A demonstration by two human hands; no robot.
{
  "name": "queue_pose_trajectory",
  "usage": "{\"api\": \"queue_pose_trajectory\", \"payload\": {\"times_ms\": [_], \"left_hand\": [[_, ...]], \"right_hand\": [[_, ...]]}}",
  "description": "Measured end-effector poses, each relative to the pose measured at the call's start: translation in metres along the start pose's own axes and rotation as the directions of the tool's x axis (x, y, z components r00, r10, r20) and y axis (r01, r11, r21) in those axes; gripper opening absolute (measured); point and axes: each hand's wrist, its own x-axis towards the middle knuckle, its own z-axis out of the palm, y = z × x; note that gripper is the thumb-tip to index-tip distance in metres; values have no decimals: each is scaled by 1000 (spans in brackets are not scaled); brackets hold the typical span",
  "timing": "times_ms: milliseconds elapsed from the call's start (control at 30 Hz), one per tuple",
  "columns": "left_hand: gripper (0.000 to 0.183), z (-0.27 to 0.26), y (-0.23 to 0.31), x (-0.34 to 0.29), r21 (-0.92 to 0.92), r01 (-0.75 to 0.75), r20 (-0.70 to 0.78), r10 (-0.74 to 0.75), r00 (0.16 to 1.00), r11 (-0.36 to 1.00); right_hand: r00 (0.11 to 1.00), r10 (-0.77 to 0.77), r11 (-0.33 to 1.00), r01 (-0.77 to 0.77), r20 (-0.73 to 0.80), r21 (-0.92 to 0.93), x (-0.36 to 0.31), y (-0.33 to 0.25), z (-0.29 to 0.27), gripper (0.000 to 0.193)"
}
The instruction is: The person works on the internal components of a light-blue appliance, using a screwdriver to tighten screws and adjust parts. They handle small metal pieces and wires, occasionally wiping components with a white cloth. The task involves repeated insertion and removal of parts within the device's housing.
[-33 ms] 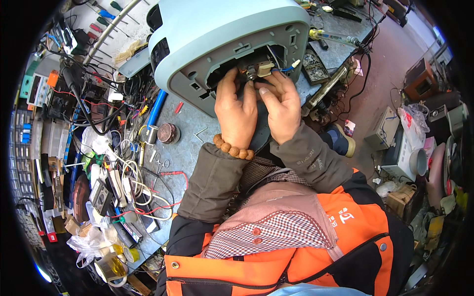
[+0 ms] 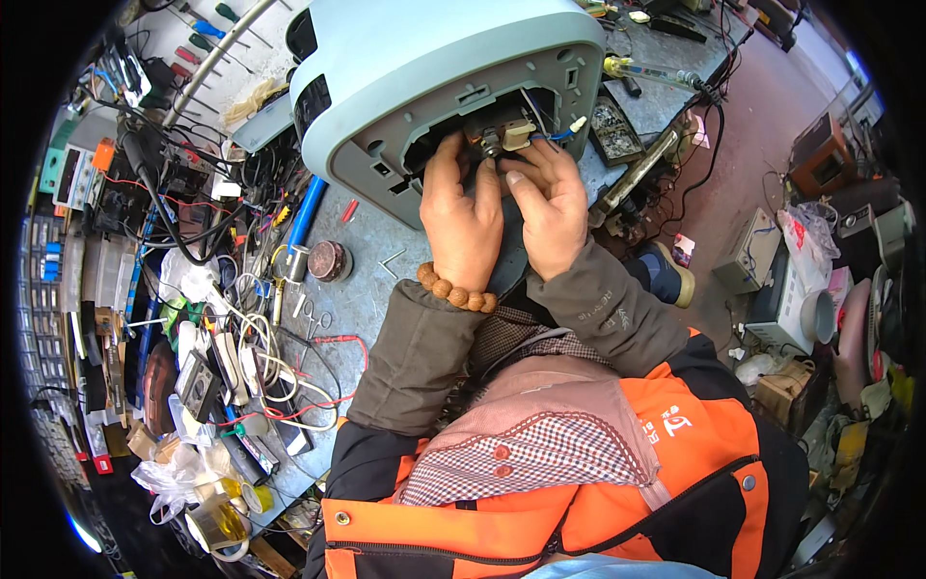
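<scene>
A large pale blue appliance housing (image 2: 434, 72) lies tipped on the workbench, its grey underside facing me with a dark opening in it. Inside that opening sits a small metal fitting (image 2: 490, 143) beside a cream-coloured plastic piece (image 2: 518, 134). My left hand (image 2: 461, 217), wearing a brown bead bracelet, has its fingers curled into the opening left of the fitting. My right hand (image 2: 552, 217) is closed just below the cream piece, thumb near the fingers. What either hand pinches is hidden. A blue wire with a white connector (image 2: 577, 124) sticks out above my right fingers.
Left on the bench (image 2: 333, 217) are a round tin (image 2: 329, 261), a hex key (image 2: 391, 262), scissors (image 2: 315, 318) and tangled cables (image 2: 265, 362). Behind hang several screwdrivers (image 2: 203, 27). A tray of small parts (image 2: 614, 125) is at the right; boxes and old devices (image 2: 791, 289) crowd the floor.
</scene>
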Motion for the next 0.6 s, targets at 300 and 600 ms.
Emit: {"api": "queue_pose_trajectory", "payload": {"times_ms": [300,600], "left_hand": [[49,2,9,-1,-173,109,54,-101,993,979],[54,-6,9,2,184,-192,127,170,977,964]], "right_hand": [[987,137,948,-105,-87,299,6,3,10,43],[930,367,790,-311,0,528,4,-8,4,34]]}}
